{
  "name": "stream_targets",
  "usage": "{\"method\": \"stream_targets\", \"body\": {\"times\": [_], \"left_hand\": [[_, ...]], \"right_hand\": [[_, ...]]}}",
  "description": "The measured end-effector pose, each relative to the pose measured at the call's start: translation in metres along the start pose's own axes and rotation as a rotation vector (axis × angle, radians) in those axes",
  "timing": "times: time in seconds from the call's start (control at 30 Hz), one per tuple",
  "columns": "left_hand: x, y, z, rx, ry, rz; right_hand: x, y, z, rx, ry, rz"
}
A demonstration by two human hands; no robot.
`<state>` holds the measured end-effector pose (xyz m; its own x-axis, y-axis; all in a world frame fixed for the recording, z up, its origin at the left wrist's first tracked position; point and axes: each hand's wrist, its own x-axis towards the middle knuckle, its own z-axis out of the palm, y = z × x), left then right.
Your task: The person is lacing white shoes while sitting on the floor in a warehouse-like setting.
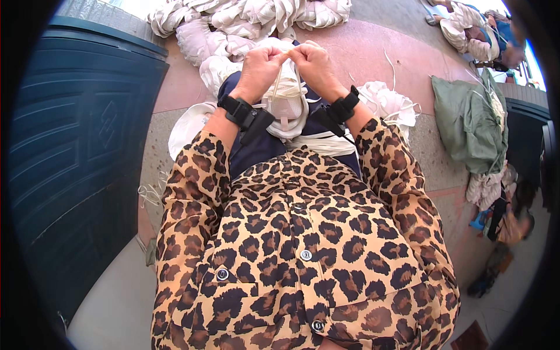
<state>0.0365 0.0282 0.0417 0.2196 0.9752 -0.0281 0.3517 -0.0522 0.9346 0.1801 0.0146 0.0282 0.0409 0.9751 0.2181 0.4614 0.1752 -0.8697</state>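
Observation:
My left hand (257,71) and my right hand (318,67) meet above my lap, both with fingers pinched. Between them they hold a cream shoelace (278,80) whose strands run down toward a white and pale pink shoe upper (284,109). That upper rests between my thighs on dark blue trousers (255,153), its rounded opening toward me. More cream laces (326,144) lie across my lap beneath it. The exact grip of my fingertips is too small to make out. Each wrist wears a black strap.
Bundled white shoe uppers (233,29) are heaped ahead, with others (385,102) at my right. A blue door (81,122) stands at left. A green sack (469,125) lies at right. Other people (481,32) sit at far right. Loose laces (153,192) lie on the floor.

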Motion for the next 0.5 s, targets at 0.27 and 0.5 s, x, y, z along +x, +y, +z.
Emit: {"method": "stream_targets", "body": {"times": [0.27, 0.5], "left_hand": [[-0.078, -0.144, -0.140, 0.684, 0.328, -0.132], [-0.229, -0.220, -0.172, 0.317, 0.360, -0.963]], "right_hand": [[-0.052, 0.020, -0.053, -0.158, -0.267, 0.069], [-0.109, 0.012, -0.077, -0.515, -0.695, -0.190]]}}
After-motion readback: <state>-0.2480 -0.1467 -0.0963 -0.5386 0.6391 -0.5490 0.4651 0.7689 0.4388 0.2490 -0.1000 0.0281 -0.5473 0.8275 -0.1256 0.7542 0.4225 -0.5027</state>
